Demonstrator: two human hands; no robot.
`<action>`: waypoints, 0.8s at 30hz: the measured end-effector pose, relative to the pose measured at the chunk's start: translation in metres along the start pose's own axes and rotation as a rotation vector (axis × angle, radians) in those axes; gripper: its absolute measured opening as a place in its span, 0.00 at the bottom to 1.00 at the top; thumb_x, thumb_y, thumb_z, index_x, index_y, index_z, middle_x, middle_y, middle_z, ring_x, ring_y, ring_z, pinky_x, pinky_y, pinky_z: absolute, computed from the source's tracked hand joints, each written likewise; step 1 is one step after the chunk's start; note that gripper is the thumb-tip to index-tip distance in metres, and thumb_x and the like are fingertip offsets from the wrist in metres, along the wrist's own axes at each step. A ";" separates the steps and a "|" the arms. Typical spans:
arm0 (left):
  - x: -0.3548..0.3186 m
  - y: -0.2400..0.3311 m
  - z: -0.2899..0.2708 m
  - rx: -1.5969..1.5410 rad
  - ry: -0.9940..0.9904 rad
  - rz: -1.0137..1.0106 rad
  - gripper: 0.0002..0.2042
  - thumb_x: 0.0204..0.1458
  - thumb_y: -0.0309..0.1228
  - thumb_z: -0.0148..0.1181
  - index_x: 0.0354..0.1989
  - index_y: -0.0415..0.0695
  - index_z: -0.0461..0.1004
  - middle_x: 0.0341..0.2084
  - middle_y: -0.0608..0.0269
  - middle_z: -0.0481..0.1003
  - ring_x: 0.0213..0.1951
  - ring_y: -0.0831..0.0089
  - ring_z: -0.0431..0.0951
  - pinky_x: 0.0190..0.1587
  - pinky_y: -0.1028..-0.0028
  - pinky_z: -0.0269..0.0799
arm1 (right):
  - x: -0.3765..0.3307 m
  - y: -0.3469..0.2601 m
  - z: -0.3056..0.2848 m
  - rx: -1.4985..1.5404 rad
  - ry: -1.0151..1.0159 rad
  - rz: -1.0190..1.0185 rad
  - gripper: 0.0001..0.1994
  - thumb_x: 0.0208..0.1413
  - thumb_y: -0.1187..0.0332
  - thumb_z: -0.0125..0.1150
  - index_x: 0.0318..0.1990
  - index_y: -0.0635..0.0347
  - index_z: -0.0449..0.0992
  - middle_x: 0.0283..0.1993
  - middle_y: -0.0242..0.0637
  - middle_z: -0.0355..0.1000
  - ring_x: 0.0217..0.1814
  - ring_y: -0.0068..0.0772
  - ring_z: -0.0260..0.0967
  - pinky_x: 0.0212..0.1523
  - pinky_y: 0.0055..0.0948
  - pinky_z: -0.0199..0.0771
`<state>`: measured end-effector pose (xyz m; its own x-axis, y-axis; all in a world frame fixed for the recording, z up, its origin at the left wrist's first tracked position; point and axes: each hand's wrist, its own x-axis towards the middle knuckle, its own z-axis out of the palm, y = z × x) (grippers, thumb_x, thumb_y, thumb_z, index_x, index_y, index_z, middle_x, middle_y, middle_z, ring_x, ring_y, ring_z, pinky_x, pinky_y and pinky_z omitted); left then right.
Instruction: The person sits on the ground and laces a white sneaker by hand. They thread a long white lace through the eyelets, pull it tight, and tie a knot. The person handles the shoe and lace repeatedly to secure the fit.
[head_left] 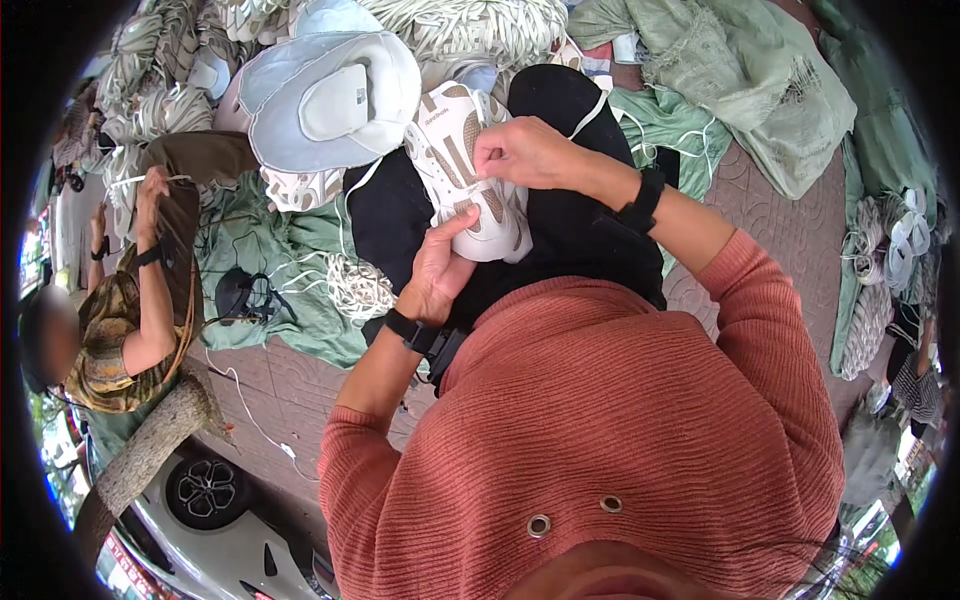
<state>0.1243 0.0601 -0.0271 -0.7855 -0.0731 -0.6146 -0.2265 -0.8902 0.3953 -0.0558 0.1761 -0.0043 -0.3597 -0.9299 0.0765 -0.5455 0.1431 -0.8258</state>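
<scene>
Clear of the coral sweater (600, 420) at lower centre, steady the white shoe (452, 158) at upper centre with the left hand (440, 268) clamped on it, working gently with the right hand (525, 154) pinched together, contents indiscernible.

soft, even daylight fills the scene, leaving faint shadows. the shoe (452, 150) and the sweater (600, 400) look fairly sharp. a round blur covers a person's head (48, 340) at left. the car (215, 548) bends toward the black, curved rim, where details smear.
</scene>
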 end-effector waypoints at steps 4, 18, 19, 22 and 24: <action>-0.001 0.002 0.000 0.005 -0.013 -0.009 0.24 0.52 0.24 0.61 0.59 0.41 0.66 0.52 0.59 0.72 0.55 0.64 0.72 0.62 0.60 0.63 | 0.000 0.002 0.002 0.140 0.011 0.047 0.06 0.49 0.71 0.63 0.32 0.63 0.76 0.28 0.39 0.75 0.29 0.34 0.74 0.32 0.30 0.73; 0.004 0.002 0.000 -0.015 -0.014 -0.051 0.23 0.51 0.23 0.62 0.57 0.40 0.67 0.51 0.59 0.73 0.53 0.66 0.73 0.60 0.63 0.65 | 0.000 -0.006 0.008 -0.062 0.078 -0.130 0.02 0.49 0.75 0.59 0.31 0.62 0.74 0.31 0.39 0.69 0.33 0.43 0.70 0.34 0.36 0.69; 0.003 0.003 0.002 0.009 -0.048 -0.050 0.23 0.52 0.26 0.62 0.57 0.40 0.66 0.51 0.59 0.73 0.53 0.66 0.73 0.59 0.63 0.66 | 0.002 -0.006 0.008 -0.039 0.052 -0.087 0.02 0.49 0.75 0.59 0.31 0.62 0.74 0.31 0.39 0.69 0.33 0.43 0.70 0.34 0.36 0.69; -0.010 0.011 0.010 0.177 -0.034 -0.086 0.22 0.54 0.34 0.61 0.55 0.38 0.68 0.49 0.60 0.74 0.49 0.68 0.75 0.53 0.65 0.71 | 0.001 -0.007 0.004 -0.046 0.009 -0.068 0.03 0.50 0.74 0.59 0.32 0.61 0.74 0.31 0.39 0.69 0.33 0.43 0.70 0.35 0.36 0.69; -0.030 0.026 0.013 0.399 0.023 -0.188 0.20 0.56 0.41 0.60 0.49 0.37 0.73 0.45 0.60 0.77 0.44 0.69 0.78 0.47 0.67 0.75 | -0.004 -0.009 0.000 -0.060 0.052 -0.095 0.03 0.50 0.74 0.59 0.33 0.61 0.73 0.31 0.39 0.69 0.34 0.44 0.70 0.35 0.36 0.69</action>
<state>0.1344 0.0450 0.0100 -0.6976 0.0597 -0.7140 -0.5724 -0.6457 0.5053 -0.0490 0.1785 0.0025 -0.3424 -0.9215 0.1833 -0.6231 0.0767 -0.7784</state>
